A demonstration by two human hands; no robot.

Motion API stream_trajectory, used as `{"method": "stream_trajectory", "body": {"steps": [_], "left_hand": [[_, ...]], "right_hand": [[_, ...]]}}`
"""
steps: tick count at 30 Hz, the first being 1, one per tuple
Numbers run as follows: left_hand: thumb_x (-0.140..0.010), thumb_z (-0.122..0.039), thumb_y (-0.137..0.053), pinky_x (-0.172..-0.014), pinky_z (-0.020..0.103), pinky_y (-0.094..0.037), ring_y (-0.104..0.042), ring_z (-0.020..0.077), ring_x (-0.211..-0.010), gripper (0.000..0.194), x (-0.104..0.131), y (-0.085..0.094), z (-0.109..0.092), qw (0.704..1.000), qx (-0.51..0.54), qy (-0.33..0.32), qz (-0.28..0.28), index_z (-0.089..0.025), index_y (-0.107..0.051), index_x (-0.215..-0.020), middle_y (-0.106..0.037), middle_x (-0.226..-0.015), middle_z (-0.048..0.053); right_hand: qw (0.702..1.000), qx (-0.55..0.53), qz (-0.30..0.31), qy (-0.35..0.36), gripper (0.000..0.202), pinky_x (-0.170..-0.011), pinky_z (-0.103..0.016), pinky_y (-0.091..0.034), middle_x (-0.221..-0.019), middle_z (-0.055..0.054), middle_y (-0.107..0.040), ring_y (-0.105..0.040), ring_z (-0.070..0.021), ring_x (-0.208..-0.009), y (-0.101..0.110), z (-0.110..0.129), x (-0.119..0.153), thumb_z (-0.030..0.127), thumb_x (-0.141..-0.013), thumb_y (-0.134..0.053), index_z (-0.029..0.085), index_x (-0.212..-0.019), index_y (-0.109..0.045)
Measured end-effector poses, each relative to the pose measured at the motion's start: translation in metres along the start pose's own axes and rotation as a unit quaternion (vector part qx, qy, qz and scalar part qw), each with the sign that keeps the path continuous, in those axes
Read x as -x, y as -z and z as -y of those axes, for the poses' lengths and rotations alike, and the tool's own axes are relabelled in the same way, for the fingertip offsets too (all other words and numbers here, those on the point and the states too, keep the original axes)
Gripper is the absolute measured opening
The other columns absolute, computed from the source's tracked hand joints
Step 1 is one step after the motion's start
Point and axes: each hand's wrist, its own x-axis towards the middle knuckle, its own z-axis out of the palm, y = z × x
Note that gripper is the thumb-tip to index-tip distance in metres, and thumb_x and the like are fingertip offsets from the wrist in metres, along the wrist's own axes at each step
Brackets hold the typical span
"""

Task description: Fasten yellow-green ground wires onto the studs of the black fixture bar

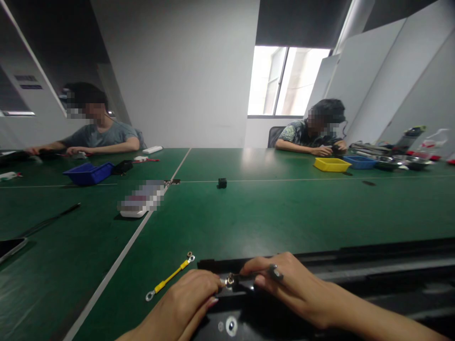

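Observation:
My right hand (284, 279) is closed around a small metal wrench (274, 272). The wrench's far end reaches a brass-coloured nut (230, 280) on a long black metal housing (220, 310). At the nut's left side, my left hand (190, 296) pinches what looks like a ring terminal; its fingers cover most of it. A short yellow cable (172, 277) with a ring terminal at each end lies on the table beside my left hand. A loose nut (189, 254) rests against its upper end. Below the nut being worked on, a round metal fitting (232, 326) sits in the housing.
On the green table (270, 213) stand a small black cube (222, 183), a white handheld device (142, 199), a blue bin (88, 174) and a yellow bin (332, 164). A phone (10, 248) lies at left. Two people (103, 135) sit across the table.

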Motion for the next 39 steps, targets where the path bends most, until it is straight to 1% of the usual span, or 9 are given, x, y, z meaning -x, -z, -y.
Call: {"method": "stream_trajectory", "body": {"steps": [8, 15, 18, 22, 28, 33, 36, 39], "left_hand": [[-0.100, -0.020, -0.033, -0.091, 0.033, -0.048, -0.058, 0.0214, -0.102, 0.024, -0.0003, 0.0002, -0.0022, 1.000, 0.019, 0.012, -0.001, -0.020, -0.050, -0.116, -0.062, -0.108, 0.009], [-0.101, -0.024, -0.031, -0.090, 0.033, -0.049, -0.058, 0.0217, -0.101, 0.025, 0.0004, -0.0022, -0.0001, 1.000, 0.012, 0.011, -0.013, -0.020, -0.052, -0.114, -0.063, -0.106, 0.008], [-0.100, -0.020, -0.033, -0.091, 0.032, -0.048, -0.058, 0.0209, -0.101, 0.023, -0.0001, -0.0014, -0.0006, 1.000, 0.011, 0.005, -0.006, -0.020, -0.051, -0.115, -0.063, -0.107, 0.008], [-0.099, -0.017, -0.034, -0.092, 0.031, -0.048, -0.059, 0.0209, -0.103, 0.023, -0.0013, 0.0013, -0.0026, 1.000, 0.005, 0.001, -0.005, -0.019, -0.051, -0.115, -0.063, -0.109, 0.008], [-0.097, -0.015, -0.036, -0.091, 0.031, -0.049, -0.060, 0.0207, -0.101, 0.022, -0.0011, 0.0030, -0.0031, 1.000, -0.003, 0.002, 0.002, -0.018, -0.051, -0.113, -0.063, -0.109, 0.009], [-0.100, -0.021, -0.034, -0.088, 0.030, -0.051, -0.061, 0.0206, -0.098, 0.023, -0.0010, -0.0005, -0.0012, 0.999, -0.009, -0.005, -0.031, -0.019, -0.054, -0.111, -0.065, -0.104, 0.008], [-0.101, -0.024, -0.032, -0.088, 0.030, -0.051, -0.061, 0.0209, -0.098, 0.025, -0.0009, -0.0019, 0.0004, 0.999, -0.013, -0.009, -0.034, -0.019, -0.054, -0.112, -0.065, -0.102, 0.008], [-0.100, -0.022, -0.032, -0.089, 0.030, -0.050, -0.061, 0.0207, -0.099, 0.024, -0.0012, -0.0010, 0.0000, 1.000, -0.008, -0.005, -0.019, -0.019, -0.053, -0.112, -0.065, -0.104, 0.008]], "right_hand": [[1.000, -0.013, -0.001, -0.002, 0.037, -0.076, -0.026, -0.045, -0.096, -0.007, -0.069, -0.064, -0.0165, -0.083, -0.0016, -0.0022, -0.0016, 0.038, -0.100, -0.030, 0.019, -0.116, -0.057], [0.999, -0.030, -0.001, -0.014, 0.036, -0.076, -0.026, -0.046, -0.096, -0.006, -0.069, -0.065, -0.0163, -0.084, -0.0019, -0.0025, -0.0028, 0.038, -0.100, -0.032, 0.019, -0.115, -0.058], [0.999, -0.050, -0.004, -0.017, 0.035, -0.079, -0.028, -0.047, -0.098, -0.006, -0.069, -0.065, -0.0171, -0.087, -0.0016, -0.0018, -0.0038, 0.036, -0.099, -0.034, 0.018, -0.115, -0.060], [0.996, -0.081, -0.004, -0.022, 0.033, -0.079, -0.027, -0.049, -0.097, -0.006, -0.070, -0.066, -0.0169, -0.085, -0.0009, -0.0015, -0.0042, 0.034, -0.098, -0.037, 0.017, -0.113, -0.062], [0.997, -0.071, -0.012, -0.022, 0.035, -0.081, -0.028, -0.049, -0.103, -0.007, -0.070, -0.066, -0.0178, -0.088, -0.0011, -0.0022, -0.0034, 0.037, -0.098, -0.039, 0.018, -0.113, -0.064], [0.997, -0.076, -0.013, -0.017, 0.034, -0.080, -0.027, -0.049, -0.105, -0.007, -0.070, -0.067, -0.0180, -0.089, -0.0002, 0.0002, -0.0041, 0.037, -0.097, -0.041, 0.018, -0.114, -0.064], [0.997, -0.075, -0.018, -0.019, 0.033, -0.078, -0.026, -0.049, -0.101, -0.006, -0.071, -0.067, -0.0172, -0.086, -0.0006, -0.0005, -0.0041, 0.038, -0.096, -0.044, 0.019, -0.113, -0.065], [0.997, -0.070, -0.021, -0.016, 0.033, -0.076, -0.024, -0.049, -0.096, -0.006, -0.072, -0.067, -0.0166, -0.082, -0.0016, -0.0026, -0.0041, 0.039, -0.095, -0.047, 0.018, -0.112, -0.066]]}}
